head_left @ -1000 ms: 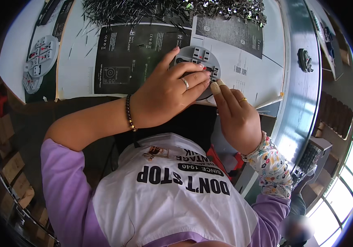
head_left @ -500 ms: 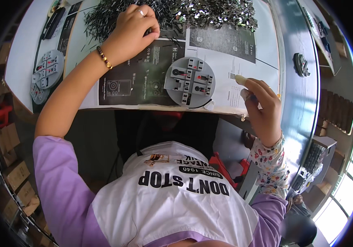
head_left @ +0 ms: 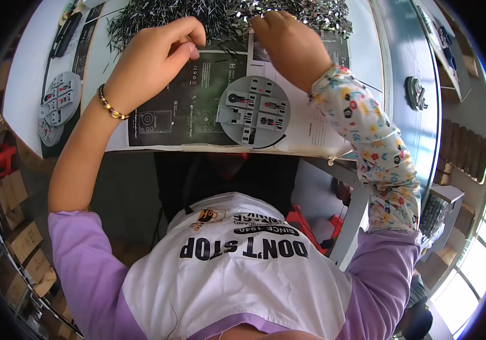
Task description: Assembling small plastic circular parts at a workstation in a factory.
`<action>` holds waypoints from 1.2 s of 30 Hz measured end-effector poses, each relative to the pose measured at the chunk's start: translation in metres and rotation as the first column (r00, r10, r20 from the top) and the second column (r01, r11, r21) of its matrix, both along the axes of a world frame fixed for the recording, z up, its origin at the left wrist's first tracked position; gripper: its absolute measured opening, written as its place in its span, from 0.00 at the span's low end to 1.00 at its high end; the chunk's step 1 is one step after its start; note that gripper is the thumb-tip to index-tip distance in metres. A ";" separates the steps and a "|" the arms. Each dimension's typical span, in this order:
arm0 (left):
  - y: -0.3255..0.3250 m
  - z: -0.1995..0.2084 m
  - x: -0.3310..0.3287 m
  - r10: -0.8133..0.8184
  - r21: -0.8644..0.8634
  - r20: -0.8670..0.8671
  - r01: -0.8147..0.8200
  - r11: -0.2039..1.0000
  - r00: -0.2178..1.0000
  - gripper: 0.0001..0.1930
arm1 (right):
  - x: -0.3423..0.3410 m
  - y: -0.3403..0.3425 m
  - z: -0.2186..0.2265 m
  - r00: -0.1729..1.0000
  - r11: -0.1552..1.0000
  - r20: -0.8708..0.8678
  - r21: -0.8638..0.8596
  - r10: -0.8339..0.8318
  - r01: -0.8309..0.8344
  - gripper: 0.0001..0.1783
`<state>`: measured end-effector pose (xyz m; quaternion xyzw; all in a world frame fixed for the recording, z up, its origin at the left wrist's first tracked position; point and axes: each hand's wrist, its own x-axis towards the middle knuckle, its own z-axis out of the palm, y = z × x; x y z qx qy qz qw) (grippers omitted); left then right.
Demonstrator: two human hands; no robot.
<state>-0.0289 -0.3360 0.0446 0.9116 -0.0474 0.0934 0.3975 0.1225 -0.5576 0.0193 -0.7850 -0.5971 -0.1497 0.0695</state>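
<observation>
My left hand [head_left: 155,65] hovers just on the near side of a heap of thin dark strips [head_left: 166,20], thumb and forefinger bent close together. Whatever lies between those fingertips is too small to make out. My right hand [head_left: 293,45] reaches to the near edge of a heap of small shiny metal pieces [head_left: 325,17], its fingers curled down and partly hidden. Between my forearms a round grey fixture [head_left: 254,113] lies near the table's front edge. It carries raised blocks with slots and a few red and black parts.
More grey fixtures [head_left: 61,99] lie at the table's left side, near a long dark object [head_left: 67,37]. Dark printed sheets [head_left: 160,116] cover the tabletop. A small dark grey part [head_left: 416,93] sits on the blue surface at right. A red stool [head_left: 2,160] stands at left.
My left hand has drawn back from the dark strips, toward me and left. My right hand has swung from beside the fixture, away from me and left, to the shiny pieces.
</observation>
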 end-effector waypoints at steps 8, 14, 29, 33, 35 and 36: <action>-0.009 -0.001 -0.007 -0.110 -0.023 0.006 0.110 0.994 0.994 0.08 | -0.006 -0.053 0.025 0.972 0.996 -0.220 0.006 -0.087 0.090 0.13; -0.040 0.004 -0.018 -0.008 -0.105 0.153 0.024 0.994 0.988 0.08 | -0.011 -0.055 0.028 0.921 0.987 -0.387 0.122 -0.046 0.100 0.13; -0.088 -0.017 -0.033 -0.089 -0.086 0.238 0.112 0.990 0.967 0.08 | -0.078 -0.104 0.031 0.713 0.948 -0.648 -0.046 -0.269 0.315 0.13; -0.078 -0.008 -0.033 -0.151 0.111 0.272 0.125 0.986 0.950 0.07 | -0.082 -0.122 0.020 0.897 0.965 -0.382 0.042 -0.222 0.257 0.13; -0.083 -0.011 -0.032 -0.144 0.066 0.273 0.131 0.989 0.951 0.07 | -0.081 -0.122 0.018 0.922 0.968 -0.326 0.063 -0.209 0.241 0.13; -0.085 -0.014 -0.031 -0.140 0.043 0.274 0.134 0.990 0.951 0.07 | -0.082 -0.121 0.017 0.917 0.967 -0.338 0.066 -0.212 0.248 0.14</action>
